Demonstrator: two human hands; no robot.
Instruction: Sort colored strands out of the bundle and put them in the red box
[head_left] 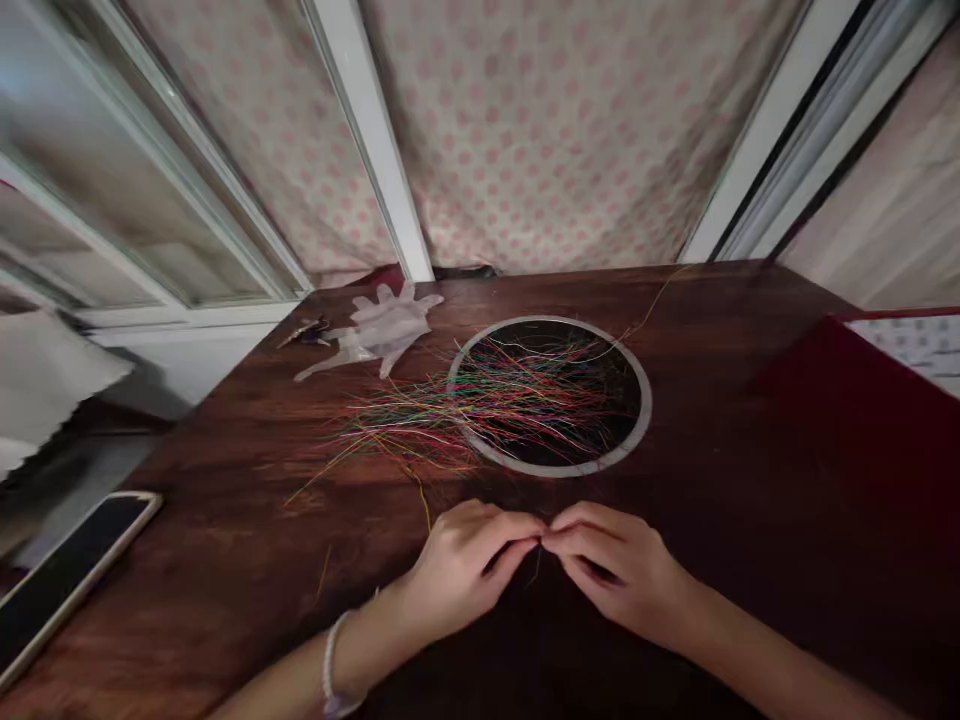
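Note:
My left hand point(469, 560) and my right hand point(626, 565) meet fingertip to fingertip above the front of the table, both closed in a pinch. A thin strand point(535, 572) shows faintly just below the touching fingertips; most of what they pinch is hidden. Beyond the hands lies a loose bundle of thin, wire-like strands point(480, 405) in red, green, yellow and white. It spreads across a round dark mat with a pale rim point(642, 425) and over its left side. One yellow strand point(424, 495) runs from near the bundle toward the back of my left hand.
A clear plastic glove point(390, 325) lies at the back left, beside a small metallic item point(306, 332). On the left edge rests a phone point(75, 575). A dark red box-like object point(862, 420) stands at right. Curtained window frames point(375, 140) rise behind the wooden table point(247, 560).

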